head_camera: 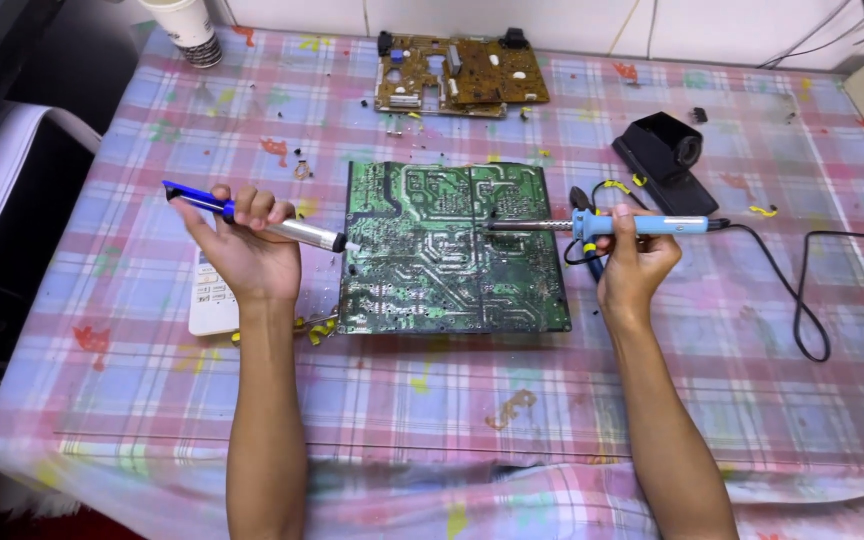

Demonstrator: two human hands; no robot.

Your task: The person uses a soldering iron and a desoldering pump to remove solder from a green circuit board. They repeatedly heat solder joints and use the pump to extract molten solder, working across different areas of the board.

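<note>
I note the green circuit board (452, 248) lying flat, solder side up, in the middle of the desk (652, 400), between both hands, which puts its joints within reach of each tool. My right hand (634, 262) is closed around the blue grip of the soldering iron (612, 225), held level, its tip touching the board near the centre. My left hand (247, 245) is wrapped around the solder sucker (262, 222), nozzle poised just at the board's left edge. A brown board (457, 75), a black stand (664, 160) and a paper cup (187, 28) sit further back, well apart.
</note>
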